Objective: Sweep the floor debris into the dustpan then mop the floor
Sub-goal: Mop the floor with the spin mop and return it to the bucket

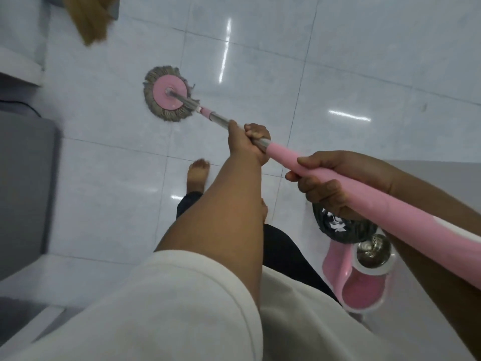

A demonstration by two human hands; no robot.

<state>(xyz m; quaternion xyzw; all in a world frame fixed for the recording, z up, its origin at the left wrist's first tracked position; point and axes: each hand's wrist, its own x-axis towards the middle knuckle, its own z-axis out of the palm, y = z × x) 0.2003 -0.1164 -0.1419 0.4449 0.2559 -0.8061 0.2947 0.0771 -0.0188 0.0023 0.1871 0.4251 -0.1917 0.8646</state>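
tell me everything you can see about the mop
The mop is a spin type: a round pink plastic disc ringed with grey-brown strands, lying flat on the pale tiled floor. A shiny metal shaft rises at a slant from the disc's centre toward the camera and widens into a pink sleeve. The left hand grips the metal part, the right hand grips the pink sleeve higher up.

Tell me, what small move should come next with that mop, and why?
Probably pull the mop head back toward the person, wiping the tiled floor. It lies flat on the tiles well ahead, and the left hand and right hand both grip the mop handle, ready to draw it in.
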